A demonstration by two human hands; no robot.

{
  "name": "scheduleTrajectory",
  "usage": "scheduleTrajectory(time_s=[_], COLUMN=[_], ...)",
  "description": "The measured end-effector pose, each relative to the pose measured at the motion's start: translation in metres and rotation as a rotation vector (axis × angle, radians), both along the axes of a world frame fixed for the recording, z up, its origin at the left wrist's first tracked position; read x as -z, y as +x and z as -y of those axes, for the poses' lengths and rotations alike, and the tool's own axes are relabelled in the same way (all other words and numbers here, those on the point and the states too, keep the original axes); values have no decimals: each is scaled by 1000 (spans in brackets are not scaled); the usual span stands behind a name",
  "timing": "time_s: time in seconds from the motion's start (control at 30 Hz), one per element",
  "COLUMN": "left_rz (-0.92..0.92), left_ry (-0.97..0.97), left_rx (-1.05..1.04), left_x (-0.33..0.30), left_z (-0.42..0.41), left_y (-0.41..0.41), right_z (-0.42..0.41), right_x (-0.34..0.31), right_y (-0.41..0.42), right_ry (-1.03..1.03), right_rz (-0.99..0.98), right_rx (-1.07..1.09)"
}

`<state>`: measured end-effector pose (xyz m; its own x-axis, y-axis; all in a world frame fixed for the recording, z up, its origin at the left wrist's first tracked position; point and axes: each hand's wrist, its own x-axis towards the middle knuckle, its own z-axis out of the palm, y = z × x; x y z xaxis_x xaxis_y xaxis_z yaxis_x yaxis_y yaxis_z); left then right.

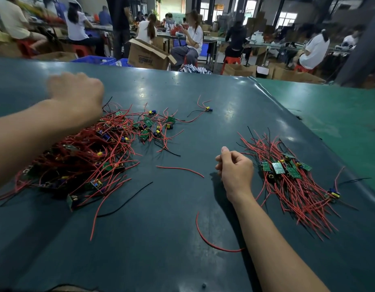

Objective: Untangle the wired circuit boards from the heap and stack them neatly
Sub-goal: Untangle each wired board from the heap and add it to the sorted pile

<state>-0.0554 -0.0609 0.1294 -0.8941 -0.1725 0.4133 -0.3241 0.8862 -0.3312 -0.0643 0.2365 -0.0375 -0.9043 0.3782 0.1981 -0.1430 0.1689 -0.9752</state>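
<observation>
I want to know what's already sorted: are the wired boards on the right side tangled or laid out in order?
Laid out. The right pile has its green boards side by side and red wires running roughly parallel, unlike the knotted heap.

Factory assembly hall: seated workers (195,36), long benches, cardboard boxes (147,54).

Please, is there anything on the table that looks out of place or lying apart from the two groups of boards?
Yes. Three loose wires lie alone between the piles: a red wire mid-table, a curved red wire near the right forearm, and a black wire. One small wired board also sits apart, beyond the heap.
</observation>
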Motion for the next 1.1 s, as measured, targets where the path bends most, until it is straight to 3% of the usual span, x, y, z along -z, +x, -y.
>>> scheduleTrajectory(time_s=[0.07,0.2,0.27,0.37,0.43,0.53,0.63,0.8,0.97,1.1], left_rz=[-197,-499,-547,-492,-403,-263,-302,-221,-196,-224], left_ry=[11,364,779,1723,2015,2131,2147,2041,2053,1949], left_rx=[144,540,647,627,539,451,471,587,616,637], left_x=[-5,-14,-12,14,54,114,146,154,155,159], left_z=[-12,-40,-59,-97,-122,-146,-149,-151,-154,-152], left_y=[2,8,8,7,8,14,10,10,7,5], right_z=[1,3,4,10,16,24,24,22,21,20], right_x=[-1,-4,-8,-16,-19,-16,-16,-15,-13,-9], right_y=[0,3,7,16,21,23,20,15,14,15], right_ry=[2,0,13,-47,-110,-47,-27,-69,-156,56], right_rz=[1,7,-3,-59,-68,-18,-17,-79,49,-91], right_rx=[-5,-14,-60,-219,-378,-485,-463,-369,-391,-261])
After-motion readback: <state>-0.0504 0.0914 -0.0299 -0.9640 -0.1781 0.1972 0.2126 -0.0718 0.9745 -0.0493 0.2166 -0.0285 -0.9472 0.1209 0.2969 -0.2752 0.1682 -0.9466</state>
